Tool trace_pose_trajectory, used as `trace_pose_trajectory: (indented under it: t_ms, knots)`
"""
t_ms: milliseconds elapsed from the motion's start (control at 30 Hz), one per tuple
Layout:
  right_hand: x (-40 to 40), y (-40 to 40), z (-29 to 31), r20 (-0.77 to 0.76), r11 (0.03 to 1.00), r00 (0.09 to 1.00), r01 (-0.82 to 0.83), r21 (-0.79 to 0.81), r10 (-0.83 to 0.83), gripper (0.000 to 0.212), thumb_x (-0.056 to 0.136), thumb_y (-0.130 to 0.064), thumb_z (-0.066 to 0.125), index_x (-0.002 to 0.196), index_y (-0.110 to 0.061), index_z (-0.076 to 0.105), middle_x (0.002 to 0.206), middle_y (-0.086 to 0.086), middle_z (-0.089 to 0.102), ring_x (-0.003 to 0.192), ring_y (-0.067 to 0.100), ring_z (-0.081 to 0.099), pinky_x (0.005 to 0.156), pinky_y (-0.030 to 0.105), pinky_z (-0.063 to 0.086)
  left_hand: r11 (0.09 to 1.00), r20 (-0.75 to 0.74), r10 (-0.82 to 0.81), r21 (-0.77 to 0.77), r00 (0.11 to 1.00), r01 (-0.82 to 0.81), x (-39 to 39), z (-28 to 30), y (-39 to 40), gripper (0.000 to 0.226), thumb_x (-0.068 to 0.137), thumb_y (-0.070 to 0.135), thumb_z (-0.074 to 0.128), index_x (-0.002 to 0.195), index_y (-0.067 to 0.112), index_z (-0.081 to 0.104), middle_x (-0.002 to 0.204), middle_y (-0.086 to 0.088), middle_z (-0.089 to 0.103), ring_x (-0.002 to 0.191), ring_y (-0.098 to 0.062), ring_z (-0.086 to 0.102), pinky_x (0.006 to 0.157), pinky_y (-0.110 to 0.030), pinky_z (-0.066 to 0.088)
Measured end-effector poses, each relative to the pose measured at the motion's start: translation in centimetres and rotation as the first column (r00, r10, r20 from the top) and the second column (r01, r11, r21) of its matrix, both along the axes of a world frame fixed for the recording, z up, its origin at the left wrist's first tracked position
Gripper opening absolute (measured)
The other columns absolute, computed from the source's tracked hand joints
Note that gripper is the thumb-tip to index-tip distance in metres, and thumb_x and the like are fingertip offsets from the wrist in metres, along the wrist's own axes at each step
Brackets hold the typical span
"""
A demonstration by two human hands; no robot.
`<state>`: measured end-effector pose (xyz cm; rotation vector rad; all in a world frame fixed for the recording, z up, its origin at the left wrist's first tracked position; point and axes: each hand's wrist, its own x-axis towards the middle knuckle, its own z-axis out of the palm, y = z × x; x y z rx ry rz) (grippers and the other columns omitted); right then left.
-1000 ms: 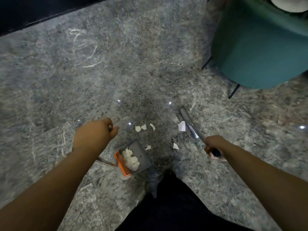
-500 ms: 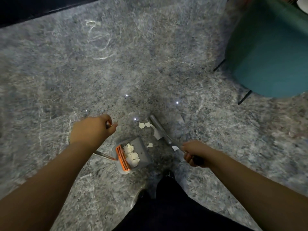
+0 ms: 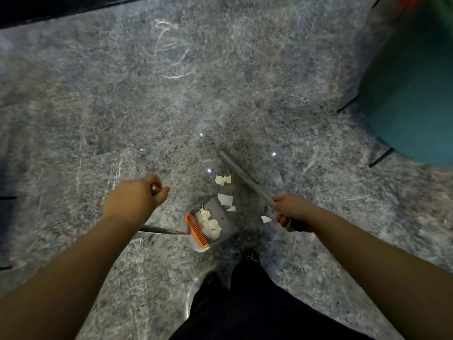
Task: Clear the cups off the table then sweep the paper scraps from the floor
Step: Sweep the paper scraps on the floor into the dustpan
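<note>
A grey dustpan [image 3: 221, 225] with an orange comb edge sits on the speckled floor and holds several white paper scraps [image 3: 208, 222]. My left hand [image 3: 137, 198] grips the top of the dustpan's long metal handle [image 3: 161, 230]. My right hand [image 3: 291, 212] grips the broom's grey handle [image 3: 242, 176], which slants up and left over the floor. Loose paper scraps [image 3: 223, 179] lie just beyond the pan's mouth, one larger scrap [image 3: 225, 199] rests at its lip, and a small scrap [image 3: 265, 219] lies below my right hand. The broom's bristles are hidden.
A teal upholstered chair [image 3: 411, 99] with thin black legs stands at the right. A dark strip [image 3: 49, 8] runs along the far left top edge. My dark trouser legs [image 3: 257, 303] fill the bottom middle. Open grey stone floor stretches ahead and to the left.
My right hand drew the broom leftward toward the dustpan, pushing scraps closer to its mouth. The view shifted, so the chair sits further right. My left hand kept holding the dustpan handle.
</note>
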<state>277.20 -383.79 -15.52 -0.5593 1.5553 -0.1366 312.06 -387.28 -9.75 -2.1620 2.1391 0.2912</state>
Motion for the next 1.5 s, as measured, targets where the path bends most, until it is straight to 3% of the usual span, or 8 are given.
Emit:
trace_pose_trajectory:
  t_ms: [167,333,500,767,1000,1267,1367,1500]
  knots:
    - [0.5,-3.6,-1.5,-0.060,0.987,0.985,-0.162,-0.002,0.162,0.016,0.101,-0.012,0.039,0.110,-0.011,0.051,0.067,0.014,0.053,0.048,0.018,0.041,0.046,0.026,0.034,0.984,-0.080,0.175,0.014,0.981,-0.175,0.6,0.6,0.9,0.025,0.089,0.056,0.058,0.085,0.031,0.059,0.055,0.017,0.051,0.052,-0.007,0.049,0.046,-0.022,0.031]
    - [1.7,-5.1,-2.8,-0.064,0.959,0.957,-0.280,0.049,0.283,0.014,0.101,-0.012,0.039,0.107,-0.009,0.051,0.064,0.011,0.052,0.048,0.018,0.042,0.047,0.027,0.037,0.961,-0.050,0.273,0.049,0.961,-0.271,1.8,1.3,0.8,0.028,0.089,0.057,0.058,0.084,0.030,0.061,0.064,0.003,0.061,0.060,-0.020,0.055,0.051,-0.026,0.036]
    - [2.5,-4.0,-3.4,-0.033,0.922,0.927,-0.367,0.120,0.373,0.034,0.100,-0.007,0.033,0.130,-0.003,0.049,0.060,0.008,0.041,0.044,0.016,0.035,0.045,0.024,0.031,0.966,-0.004,0.250,0.072,0.968,-0.249,2.7,1.7,1.1,0.028,0.088,0.058,0.059,0.086,0.030,0.062,0.071,0.002,0.063,0.067,-0.023,0.055,0.058,-0.029,0.042]
    - [2.5,0.8,-1.7,-0.028,0.921,0.934,-0.347,0.177,0.357,0.035,0.101,-0.009,0.034,0.133,-0.012,0.047,0.062,0.009,0.043,0.044,0.018,0.036,0.046,0.026,0.031,0.991,-0.011,0.101,0.091,0.995,-0.099,2.4,1.4,0.4,0.028,0.088,0.060,0.055,0.086,0.033,0.060,0.064,0.010,0.055,0.059,-0.014,0.051,0.051,-0.024,0.036]
    - [4.3,6.9,-0.3,-0.034,0.977,0.984,-0.169,0.128,0.175,0.041,0.099,-0.007,0.039,0.138,0.001,0.037,0.059,0.007,0.035,0.038,0.015,0.034,0.042,0.022,0.028,0.994,-0.061,0.062,0.089,0.996,-0.056,3.5,1.3,0.5,0.028,0.090,0.055,0.058,0.083,0.027,0.060,0.065,0.001,0.059,0.059,-0.018,0.052,0.050,-0.026,0.036]
    - [7.2,12.0,0.8,-0.067,0.971,0.970,0.237,0.016,-0.235,0.029,0.099,-0.014,0.039,0.118,-0.020,0.060,0.058,0.007,0.045,0.037,0.012,0.036,0.043,0.022,0.027,0.997,-0.069,0.013,0.081,0.998,-0.008,4.9,1.3,0.8,0.027,0.088,0.053,0.060,0.085,0.027,0.062,0.067,-0.002,0.059,0.065,-0.024,0.055,0.055,-0.029,0.039]
    - [7.7,13.4,1.1,-0.109,0.962,0.956,0.268,-0.046,-0.271,0.035,0.101,-0.017,0.040,0.133,-0.024,0.051,0.064,0.010,0.048,0.041,0.016,0.041,0.040,0.022,0.032,0.997,-0.057,-0.021,0.074,0.998,0.026,5.0,1.4,0.6,0.028,0.089,0.052,0.060,0.088,0.024,0.063,0.064,-0.002,0.058,0.059,-0.021,0.052,0.053,-0.028,0.037]
    - [7.7,14.9,1.1,-0.193,0.957,0.937,0.282,-0.074,-0.291,0.032,0.101,-0.015,0.040,0.132,-0.016,0.048,0.070,0.013,0.050,0.047,0.019,0.043,0.040,0.022,0.034,0.998,-0.043,-0.024,0.058,0.999,0.027,5.7,1.2,0.8,0.028,0.090,0.052,0.059,0.083,0.025,0.061,0.061,-0.002,0.057,0.056,-0.018,0.050,0.050,-0.026,0.034]
